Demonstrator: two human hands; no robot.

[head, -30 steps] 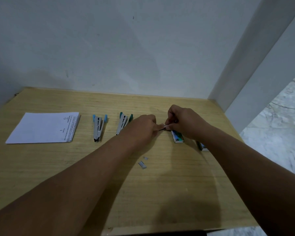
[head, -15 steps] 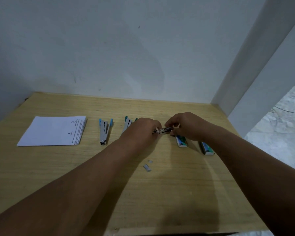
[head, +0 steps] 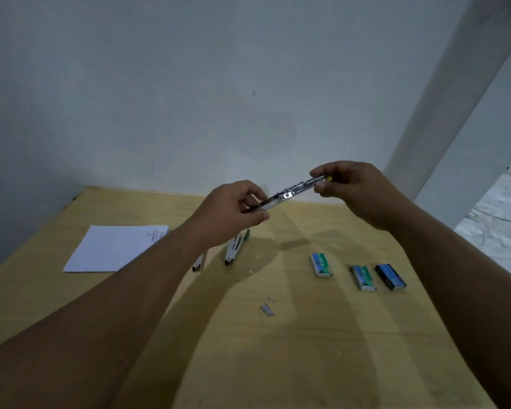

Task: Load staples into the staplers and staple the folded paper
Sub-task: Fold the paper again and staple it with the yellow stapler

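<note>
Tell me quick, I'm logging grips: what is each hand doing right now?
Left hand: pinches one end of the metal stapler, held above the table.
Right hand: pinches the stapler's other end, by the yellow tip.

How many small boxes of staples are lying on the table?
3, all on the right part of the table: one nearest the middle, a second to its right, and a dark one beside that. None seems hidden.

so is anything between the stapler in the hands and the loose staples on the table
Nothing visible. The stapler is held up by the left hand and right hand; the loose staples lie on bare table below.
</note>
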